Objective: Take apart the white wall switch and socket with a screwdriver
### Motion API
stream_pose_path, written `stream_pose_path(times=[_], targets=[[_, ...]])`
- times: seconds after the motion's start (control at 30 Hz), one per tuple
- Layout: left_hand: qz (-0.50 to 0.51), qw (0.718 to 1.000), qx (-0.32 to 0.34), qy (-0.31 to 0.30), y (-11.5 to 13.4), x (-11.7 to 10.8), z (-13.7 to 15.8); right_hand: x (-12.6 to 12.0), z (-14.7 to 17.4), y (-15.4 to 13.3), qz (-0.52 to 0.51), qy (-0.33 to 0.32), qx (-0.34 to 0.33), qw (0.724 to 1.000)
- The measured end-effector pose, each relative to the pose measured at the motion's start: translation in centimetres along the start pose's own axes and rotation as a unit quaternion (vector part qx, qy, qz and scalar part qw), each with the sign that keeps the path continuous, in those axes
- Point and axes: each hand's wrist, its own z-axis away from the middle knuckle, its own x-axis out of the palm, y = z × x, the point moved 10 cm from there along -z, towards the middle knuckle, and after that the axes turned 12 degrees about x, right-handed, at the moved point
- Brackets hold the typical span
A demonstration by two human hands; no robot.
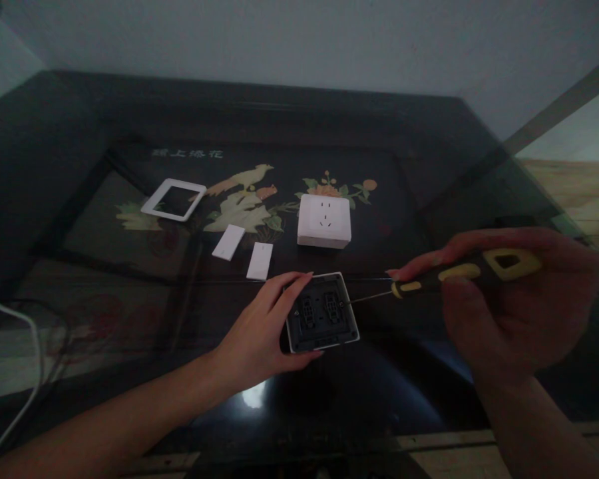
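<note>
My left hand [264, 322] grips a square wall switch [322, 316] by its left side, fingers over the top edge and thumb along the bottom. Its black inside faces up, with two mechanisms showing and a white rim around it. In my right hand [509, 313] is a screwdriver [459, 271] with a black and yellow handle. The thin shaft points left, and its tip is at the screw hole on the switch's right side; whether it sits in the screw I cannot tell. Two white rocker covers, one left [228, 242] and one right [259, 261], lie just beyond the switch.
A white square frame [152, 207] lies at the back left of the dark glossy table [409, 133]. Behind the switch stands a white socket box [324, 221]. A white cable [38, 352] hangs at the left edge. A pale wall rises behind the table.
</note>
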Motion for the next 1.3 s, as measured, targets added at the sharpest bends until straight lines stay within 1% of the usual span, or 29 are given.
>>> stream_pose_path(times=[0.03,0.07,0.17,0.2,0.23,0.27,0.33,0.4,0.47,0.6,0.67,0.8,0.97,1.03,1.07,1.13,1.2,1.23,1.3], targets=[[0.0,1.0,0.0,0.001,0.0,0.0,0.0,0.2,-0.2,-1.1,0.01,-0.012,-0.032,0.999],[0.0,1.0,0.001,0.002,0.0,0.0,0.0,0.9,-0.5,-2.0,0.029,-0.041,-0.06,0.997],[0.003,1.0,-0.002,0.004,0.1,0.0,-0.1,3.8,-1.4,-4.1,0.088,-0.162,-0.125,0.975],[0.004,1.0,-0.003,0.005,0.1,0.0,-0.1,4.5,-1.6,-4.8,0.099,-0.188,-0.146,0.966],[0.005,1.0,-0.003,0.005,0.1,0.0,-0.1,5.1,-1.7,-5.3,0.109,-0.202,-0.167,0.959],[0.006,1.0,-0.003,0.005,0.2,0.0,-0.1,5.4,-1.9,-5.9,0.121,-0.199,-0.185,0.955],[0.007,1.0,-0.003,0.006,0.2,-0.1,-0.2,5.6,-2.2,-6.8,0.157,-0.16,-0.203,0.953],[0.01,1.0,-0.002,0.008,0.2,-0.2,-0.2,5.5,-2.7,-7.2,0.196,-0.109,-0.186,0.957],[0.012,1.0,-0.001,0.015,0.1,-0.4,-0.3,5.6,-2.9,-7.3,0.215,-0.082,-0.169,0.958],[0.014,1.0,-0.007,0.023,-0.4,-0.7,-0.3,6.0,-3.0,-7.5,0.182,-0.08,-0.155,0.968],[0.017,1.0,-0.012,0.023,-0.6,-0.7,-0.3,6.1,-3.0,-7.4,0.183,-0.079,-0.142,0.97],[0.016,1.0,-0.012,0.024,-0.6,-0.8,-0.3,6.1,-2.5,-7.3,0.264,-0.074,-0.128,0.953],[0.012,1.0,-0.022,0.011,-0.7,-0.6,-0.2,4.6,-1.7,-7.9,0.342,-0.006,-0.137,0.93],[0.011,1.0,-0.022,0.01,-0.7,-0.6,-0.2,4.6,-1.8,-8.2,0.341,-0.014,-0.135,0.93],[0.012,1.0,-0.021,0.009,-0.6,-0.6,-0.2,4.8,-1.9,-8.1,0.332,-0.034,-0.126,0.934],[0.014,1.0,-0.021,0.006,-0.7,-0.5,-0.2,5.5,-2.1,-7.9,0.302,-0.104,-0.104,0.942],[0.014,1.0,-0.022,0.005,-0.8,-0.5,-0.2,6.3,-2.4,-7.3,0.275,-0.178,-0.071,0.942],[0.014,1.0,-0.022,0.004,-0.8,-0.5,-0.2,6.2,-2.6,-6.9,0.262,-0.192,-0.051,0.944],[0.013,1.0,-0.018,0.006,-0.8,-0.5,-0.2,4.7,-3.5,-6.7,0.197,-0.142,-0.026,0.97]])
